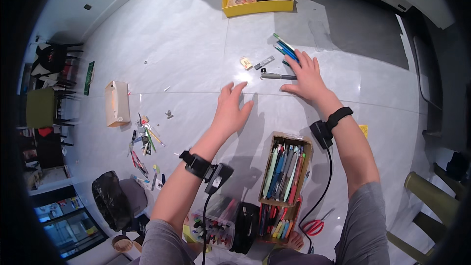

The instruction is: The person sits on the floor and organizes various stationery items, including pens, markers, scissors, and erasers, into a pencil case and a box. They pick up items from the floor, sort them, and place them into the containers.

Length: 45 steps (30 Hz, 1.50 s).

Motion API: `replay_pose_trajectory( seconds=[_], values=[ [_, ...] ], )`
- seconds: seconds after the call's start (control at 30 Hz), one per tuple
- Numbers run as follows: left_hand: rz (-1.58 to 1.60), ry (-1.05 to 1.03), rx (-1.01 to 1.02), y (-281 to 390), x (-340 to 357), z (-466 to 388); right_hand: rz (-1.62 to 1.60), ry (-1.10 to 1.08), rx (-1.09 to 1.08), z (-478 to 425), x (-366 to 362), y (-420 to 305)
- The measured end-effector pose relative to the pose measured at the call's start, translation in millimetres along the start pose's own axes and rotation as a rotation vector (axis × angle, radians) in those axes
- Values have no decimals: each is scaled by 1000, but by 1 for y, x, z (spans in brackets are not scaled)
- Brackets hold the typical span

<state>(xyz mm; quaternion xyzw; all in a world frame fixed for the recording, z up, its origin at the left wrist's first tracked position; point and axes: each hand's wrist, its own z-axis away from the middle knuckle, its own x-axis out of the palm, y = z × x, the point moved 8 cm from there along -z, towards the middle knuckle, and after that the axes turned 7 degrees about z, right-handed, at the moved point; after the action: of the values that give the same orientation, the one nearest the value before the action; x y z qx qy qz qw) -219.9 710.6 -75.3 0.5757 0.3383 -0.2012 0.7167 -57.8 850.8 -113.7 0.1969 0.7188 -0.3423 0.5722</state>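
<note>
My right hand (307, 77), palm down with its fingers spread, is over the near ends of a small bundle of blue and green pens (287, 50). Its palm partly hides a grey pen (278, 76); whether it touches the pens I cannot tell. My left hand (232, 108) hovers above the pale floor with nothing in it, fingers apart. Just beyond it lie an eraser (245, 63) and a small grey case (264, 62). Nearer to me, a cardboard box (311, 151) holds tightly packed pens (283, 173).
A yellow box (257, 10) stands at the far side. Loose pens and pencils (147, 136) lie to the left beside a paper box (118, 105). Close to me are a clear plastic container of markers (217, 224), a black pouch (246, 226) and red-handled scissors (313, 227). Cables hang from both wrists.
</note>
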Motion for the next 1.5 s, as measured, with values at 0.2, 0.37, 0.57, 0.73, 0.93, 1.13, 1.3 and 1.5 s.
replay_pose_trajectory(
  seconds=[0.2, 0.37, 0.57, 0.73, 0.93, 1.13, 1.3, 1.5],
  values=[
    [-92, 30, 46, 7, 29, -64, 63, 90, -97, 6, 9, -2],
    [-181, -8, 80, 5, 51, -87, -107, 87, -132, 5, 6, -3],
    [-177, 42, 235, 16, 59, -76, -243, 191, -220, 9, 1, -7],
    [-176, 78, 137, 13, 54, -62, -140, 192, -366, 10, -8, -30],
    [-150, -101, 156, -3, 62, -32, 70, 6, -399, 22, 4, -55],
    [-309, -215, -73, -16, 66, -7, 202, -123, -341, 48, 8, -55],
    [-338, -380, -146, -19, 60, 21, -11, -127, -151, 79, 0, -32],
    [-228, -303, -135, -20, 53, 25, -179, -219, 111, 104, -14, -16]
  ],
)
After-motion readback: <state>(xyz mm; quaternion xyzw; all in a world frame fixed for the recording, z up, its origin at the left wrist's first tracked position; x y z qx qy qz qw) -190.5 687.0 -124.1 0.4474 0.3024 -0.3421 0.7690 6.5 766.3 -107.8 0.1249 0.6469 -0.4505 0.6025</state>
